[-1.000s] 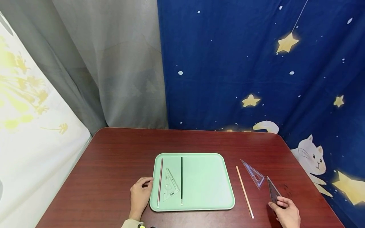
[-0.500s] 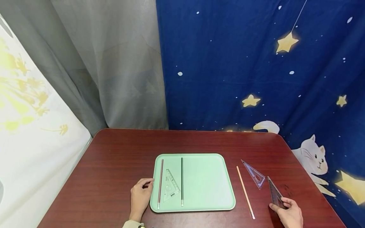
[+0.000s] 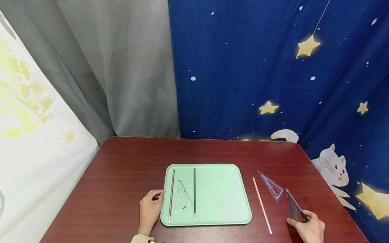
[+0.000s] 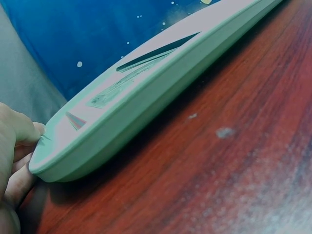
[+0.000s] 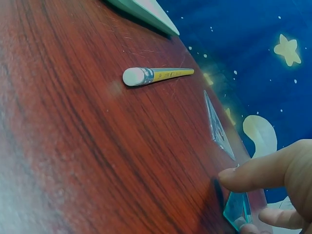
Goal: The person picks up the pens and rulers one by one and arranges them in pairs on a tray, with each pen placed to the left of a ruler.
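At the left rim of a light green tray (image 3: 222,197), my left hand (image 3: 150,211) grips the edge; the left wrist view shows its thumb and fingers on the tray's corner. My right hand (image 3: 310,228) pinches a dark-looking transparent set square (image 3: 294,206) by its near end, on the right of the table. In the right wrist view that set square (image 5: 237,209) appears bluish and partly hidden by the fingers. Beside it a purple-tinted set square (image 3: 268,183) lies flat, with a pale wooden pencil (image 3: 261,206) to its left.
On the tray's left half lie a dark red pencil (image 3: 171,195), a clear set square (image 3: 179,202) and a dark green pencil (image 3: 194,194), roughly side by side. The brown table (image 3: 121,162) meets grey and blue curtains at the back.
My right hand has shifted slightly right with the set square, which now shows more of its face. The left hand stays at the tray's rim.
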Available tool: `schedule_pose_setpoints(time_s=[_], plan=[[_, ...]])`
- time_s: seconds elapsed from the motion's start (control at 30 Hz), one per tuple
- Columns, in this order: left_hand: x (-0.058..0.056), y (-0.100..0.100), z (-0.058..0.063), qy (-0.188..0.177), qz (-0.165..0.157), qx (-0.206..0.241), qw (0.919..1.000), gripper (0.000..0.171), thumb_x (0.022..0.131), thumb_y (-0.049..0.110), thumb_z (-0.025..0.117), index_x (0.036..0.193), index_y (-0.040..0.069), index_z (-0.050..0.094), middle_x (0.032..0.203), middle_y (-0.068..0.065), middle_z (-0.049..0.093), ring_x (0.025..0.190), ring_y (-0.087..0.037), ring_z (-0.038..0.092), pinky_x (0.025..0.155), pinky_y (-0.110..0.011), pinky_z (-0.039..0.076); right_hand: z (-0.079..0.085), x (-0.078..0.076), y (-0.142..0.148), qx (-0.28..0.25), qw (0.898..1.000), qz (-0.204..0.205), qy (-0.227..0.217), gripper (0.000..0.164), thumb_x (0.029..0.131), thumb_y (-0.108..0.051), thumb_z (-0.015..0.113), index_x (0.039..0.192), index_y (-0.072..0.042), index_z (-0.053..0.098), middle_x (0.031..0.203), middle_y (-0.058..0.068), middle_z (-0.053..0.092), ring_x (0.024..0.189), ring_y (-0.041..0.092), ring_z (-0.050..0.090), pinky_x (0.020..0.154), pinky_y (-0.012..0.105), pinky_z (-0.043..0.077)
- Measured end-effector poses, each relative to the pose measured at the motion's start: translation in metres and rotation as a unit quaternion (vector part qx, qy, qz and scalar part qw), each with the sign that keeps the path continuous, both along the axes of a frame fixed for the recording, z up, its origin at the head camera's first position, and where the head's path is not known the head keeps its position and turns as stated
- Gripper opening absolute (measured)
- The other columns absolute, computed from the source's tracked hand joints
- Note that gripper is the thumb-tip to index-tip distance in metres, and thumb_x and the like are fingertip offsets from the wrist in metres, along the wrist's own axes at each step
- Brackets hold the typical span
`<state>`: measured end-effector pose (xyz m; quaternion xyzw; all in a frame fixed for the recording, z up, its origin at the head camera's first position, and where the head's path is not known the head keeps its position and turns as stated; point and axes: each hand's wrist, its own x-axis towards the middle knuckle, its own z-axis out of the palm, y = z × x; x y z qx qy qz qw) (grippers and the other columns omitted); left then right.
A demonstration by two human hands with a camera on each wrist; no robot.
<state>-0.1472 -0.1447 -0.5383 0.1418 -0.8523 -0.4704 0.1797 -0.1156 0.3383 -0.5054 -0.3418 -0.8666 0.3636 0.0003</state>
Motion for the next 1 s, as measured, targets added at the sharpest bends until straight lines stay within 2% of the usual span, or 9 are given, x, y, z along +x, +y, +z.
schedule_pose_setpoints(time_s=[0.1, 0.4, 0.57, 0.67, 0.77, 0.9, 1.0], plan=[[0.0, 0.0005, -0.0004, -0.001, 0.001, 0.001, 1.0, 0.015, 0.084, 0.004, 0.066, 0.088, 0.014, 0.077, 0.089, 0.001, 0.072, 0.071, -0.001, 0.061, 0.063, -0.017, 0.049, -0.0012, -0.0008, 0.0008, 0.003, 1.0, 0.002, -0.011, 0.083, 0.063, -0.019, 0.079, 0.128, 0.008, 0.035, 0.121, 0.035, 0.038, 0.114, 0.046, 0.025, 0.093, 0.06, 0.033], [0.0009, 0.0013, -0.0001, -0.001, -0.005, 0.012, 0.9999, 0.014, 0.085, 0.005, 0.065, 0.089, 0.013, 0.076, 0.091, -0.001, 0.072, 0.071, -0.003, 0.062, 0.063, -0.018, 0.05, -0.0022, -0.0045, 0.0035, 0.005, 0.999, 0.013, -0.042, 0.077, 0.065, -0.02, 0.078, 0.124, 0.009, 0.037, 0.12, 0.036, 0.041, 0.112, 0.045, 0.028, 0.093, 0.06, 0.035], [0.0013, 0.0012, 0.0002, 0.001, -0.002, 0.008, 1.0, 0.014, 0.085, 0.005, 0.066, 0.089, 0.013, 0.076, 0.09, 0.0, 0.072, 0.071, -0.003, 0.062, 0.063, -0.018, 0.05, -0.0004, -0.0028, 0.0052, 0.016, 0.999, 0.027, -0.038, 0.079, 0.063, -0.026, 0.081, 0.12, 0.011, 0.04, 0.114, 0.036, 0.049, 0.111, 0.045, 0.033, 0.092, 0.058, 0.036], [0.001, 0.0013, 0.0005, 0.004, 0.0, 0.003, 1.0, 0.014, 0.085, 0.005, 0.066, 0.089, 0.013, 0.076, 0.089, 0.0, 0.072, 0.07, -0.002, 0.062, 0.062, -0.018, 0.049, 0.0022, -0.0018, 0.0046, 0.031, 0.998, 0.028, -0.036, 0.081, 0.059, -0.03, 0.085, 0.116, 0.012, 0.045, 0.105, 0.034, 0.057, 0.106, 0.043, 0.043, 0.087, 0.055, 0.041], [0.0007, 0.0014, 0.0006, 0.006, 0.002, 0.0, 1.0, 0.015, 0.085, 0.004, 0.065, 0.088, 0.013, 0.076, 0.088, 0.0, 0.072, 0.07, 0.0, 0.061, 0.062, -0.018, 0.049, 0.0046, -0.0016, 0.0039, 0.043, 0.997, 0.039, -0.045, 0.079, 0.058, -0.036, 0.087, 0.109, 0.012, 0.051, 0.093, 0.029, 0.062, 0.093, 0.038, 0.053, 0.077, 0.049, 0.045], [0.0008, 0.0012, -0.0003, 0.005, 0.003, 0.002, 1.0, 0.015, 0.085, 0.004, 0.065, 0.089, 0.012, 0.076, 0.088, 0.0, 0.072, 0.069, 0.0, 0.06, 0.062, -0.018, 0.049, 0.0055, -0.0017, 0.0039, 0.037, 0.996, 0.051, -0.068, 0.078, 0.058, -0.044, 0.085, 0.104, 0.011, 0.056, 0.084, 0.022, 0.063, 0.082, 0.033, 0.056, 0.072, 0.045, 0.046], [0.0008, 0.001, -0.0006, 0.003, 0.001, 0.003, 1.0, 0.014, 0.085, 0.004, 0.065, 0.089, 0.012, 0.076, 0.088, 0.0, 0.071, 0.07, 0.0, 0.061, 0.062, -0.018, 0.049, 0.0045, -0.0015, 0.0034, 0.032, 0.995, 0.044, -0.081, 0.079, 0.056, -0.048, 0.085, 0.103, 0.01, 0.058, 0.084, 0.02, 0.063, 0.082, 0.032, 0.056, 0.072, 0.047, 0.046]])
